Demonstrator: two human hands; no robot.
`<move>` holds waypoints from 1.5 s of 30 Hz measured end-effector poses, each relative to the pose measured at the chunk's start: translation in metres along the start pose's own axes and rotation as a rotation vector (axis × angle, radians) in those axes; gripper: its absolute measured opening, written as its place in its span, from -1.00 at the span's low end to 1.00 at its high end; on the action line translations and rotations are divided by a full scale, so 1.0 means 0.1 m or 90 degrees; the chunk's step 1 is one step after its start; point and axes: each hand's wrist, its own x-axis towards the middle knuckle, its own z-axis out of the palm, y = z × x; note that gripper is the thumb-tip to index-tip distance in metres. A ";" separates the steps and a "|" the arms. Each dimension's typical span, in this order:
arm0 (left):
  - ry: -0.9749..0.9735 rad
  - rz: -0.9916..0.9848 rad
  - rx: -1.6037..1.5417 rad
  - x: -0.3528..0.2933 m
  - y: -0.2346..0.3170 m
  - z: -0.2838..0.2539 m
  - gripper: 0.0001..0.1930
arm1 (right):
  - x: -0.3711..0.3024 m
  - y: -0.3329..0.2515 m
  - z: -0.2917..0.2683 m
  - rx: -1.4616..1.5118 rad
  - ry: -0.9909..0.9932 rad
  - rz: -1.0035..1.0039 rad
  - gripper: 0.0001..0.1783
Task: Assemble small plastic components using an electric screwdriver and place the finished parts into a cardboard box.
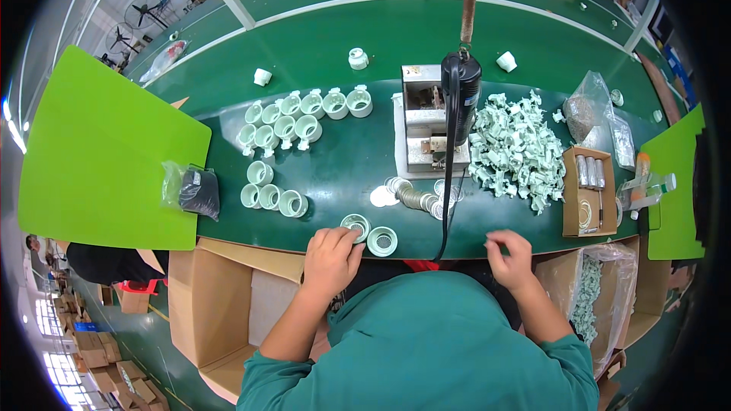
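Two pale green cups stand side by side at the near edge of the worktop (pixel 343 167), and the left hand (pixel 333 259) is clearly the nearer to them. The farther cup (pixel 356 218) lies just beyond and to the right of its fingertips; the nearer cup (pixel 383 252) sits a little farther right and closer to the body. Both are upright, mouths up, with something grey inside. Round from above, neither shows a long axis, but the pair lines up on a slant from far left to near right.

The left hand is bent palm down, its fingers against the farther cup; whether they grip it, I cannot tell. The right hand (pixel 510 256) is well apart on the other side, fingers loosely curled and thumb close to them; no object shows in it, though its inside is hidden. Between the hands, beyond the cups, a toppled row of discs (pixel 415 198) runs on a similar slant.
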 end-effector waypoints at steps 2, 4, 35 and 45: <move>-0.012 0.005 0.005 -0.05 -0.04 0.05 -0.73 | 0.24 -0.06 0.18 0.070 -0.051 0.104 -0.86; -0.017 0.006 0.007 -0.09 -0.07 0.07 -0.74 | 0.40 -0.04 0.39 0.111 -0.087 0.150 -0.83; -0.129 0.059 0.024 -0.09 0.00 0.35 -0.53 | 0.29 0.19 0.37 0.143 -0.009 0.183 -0.91; -0.092 0.086 0.062 -0.04 0.09 0.46 -0.57 | 0.15 0.45 0.18 0.033 0.103 0.179 -0.88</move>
